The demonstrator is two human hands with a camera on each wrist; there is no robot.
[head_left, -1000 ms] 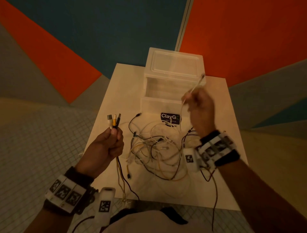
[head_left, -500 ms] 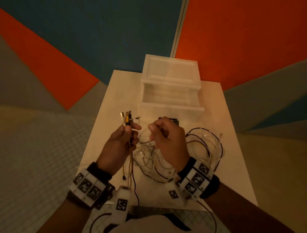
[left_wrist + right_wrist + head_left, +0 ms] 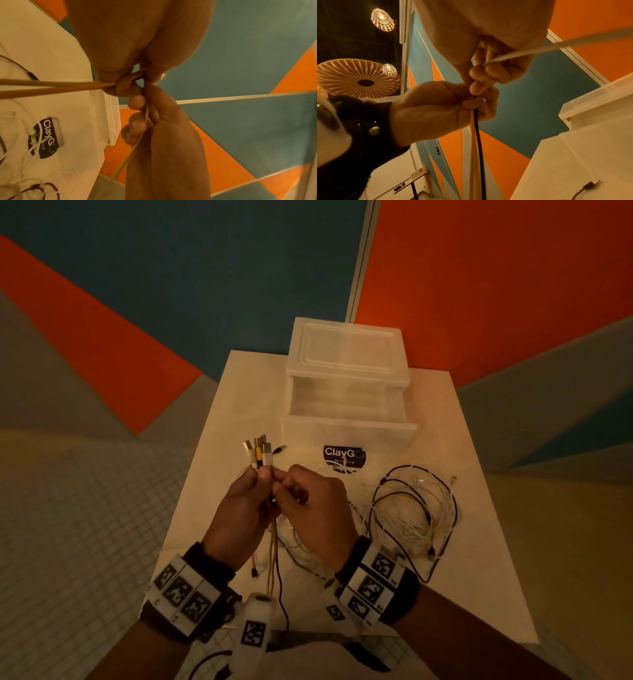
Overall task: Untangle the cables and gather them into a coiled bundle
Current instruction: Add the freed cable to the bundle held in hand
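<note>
My left hand [image 3: 262, 475] grips a bunch of cable plug ends [image 3: 257, 451] upright above the table's left half; yellow and black cables [image 3: 476, 135] hang from its fist. My right hand [image 3: 281, 489] touches the left hand and pinches a white cable [image 3: 556, 46] against the bunch. In the left wrist view that white cable [image 3: 145, 115] runs down between the right hand's fingers [image 3: 137, 101]. The other cables, white and black, lie in a loose tangle [image 3: 411, 515] on the table to the right of my hands.
A translucent drawer box [image 3: 346, 354] with its drawer [image 3: 349, 433] pulled out stands at the back of the white table [image 3: 479, 577]. A dark ClayGo label [image 3: 344, 455] lies before it. Tiled floor surrounds the table; painted walls rise behind.
My right hand came down from over the drawer with the white cable and met the left hand. The left hand moved right. The tangle now lies further right.
</note>
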